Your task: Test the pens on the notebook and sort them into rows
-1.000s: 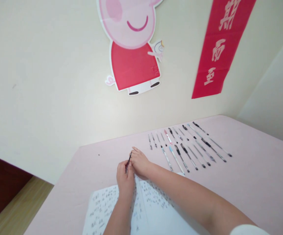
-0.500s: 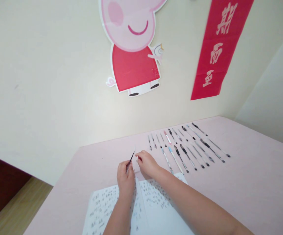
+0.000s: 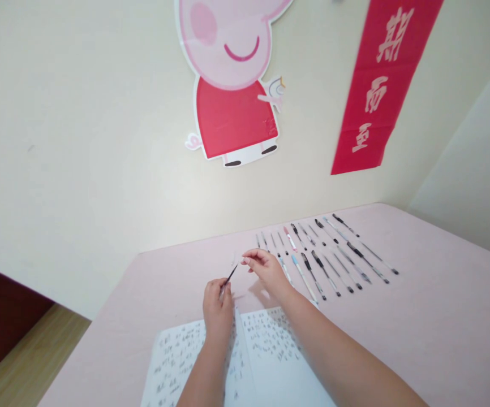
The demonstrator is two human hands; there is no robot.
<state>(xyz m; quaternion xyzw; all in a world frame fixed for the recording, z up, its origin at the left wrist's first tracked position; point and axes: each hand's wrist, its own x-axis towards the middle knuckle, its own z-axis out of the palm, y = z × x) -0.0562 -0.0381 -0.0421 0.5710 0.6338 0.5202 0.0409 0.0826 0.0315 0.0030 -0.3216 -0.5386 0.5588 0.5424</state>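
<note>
My left hand [image 3: 216,305] is closed round the lower end of a thin dark pen refill [image 3: 229,277] that points up and to the right. My right hand [image 3: 266,269] hovers just right of its tip, thumb and fingers pinched on something small and pale that I cannot make out. Both hands are above the far edge of an open notebook [image 3: 266,350] covered in handwriting, which lies on the pink table [image 3: 418,328].
Several pens [image 3: 313,265] and pen parts lie in rows on the table to the right of my hands. A cartoon pig cutout [image 3: 236,85] and a red banner [image 3: 381,85] hang on the wall behind. The table's left edge drops to a wooden floor [image 3: 16,379].
My right hand has come off the refill and moved up and to the right, pinching something small. The left hand has kept hold of the refill, whose upper end now shows bare.
</note>
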